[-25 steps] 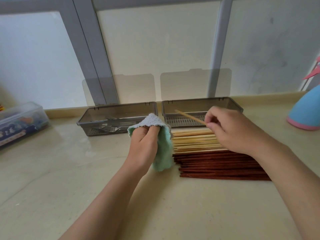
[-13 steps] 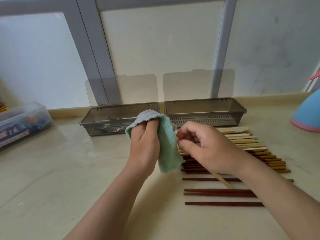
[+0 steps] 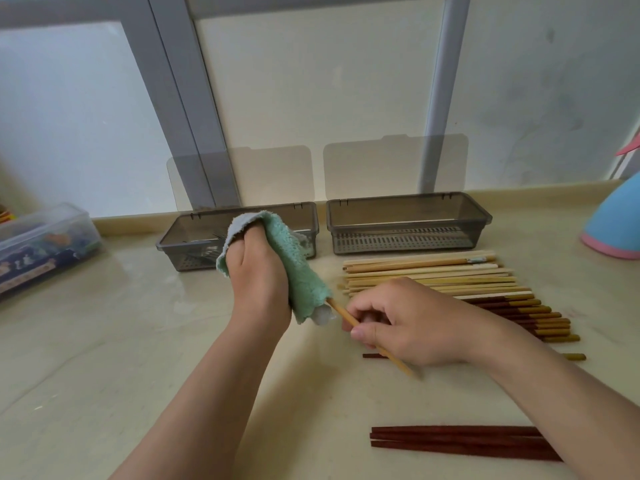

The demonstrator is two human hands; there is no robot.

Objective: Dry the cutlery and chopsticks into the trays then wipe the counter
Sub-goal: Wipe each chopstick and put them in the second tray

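At the left edge of the frame, a clear lidded box (image 3: 41,244) is set on the counter (image 3: 104,341). At centre, cutlery (image 3: 204,244) is held in the left tray (image 3: 183,258). In front of it, a green cloth (image 3: 298,271) is gripped by the left hand (image 3: 259,282). A pale chopstick (image 3: 343,313), one end wrapped in the cloth, is pinched by the right hand (image 3: 415,327). Farther right, rowed chopsticks (image 3: 433,275) are laid below the right tray (image 3: 408,216).
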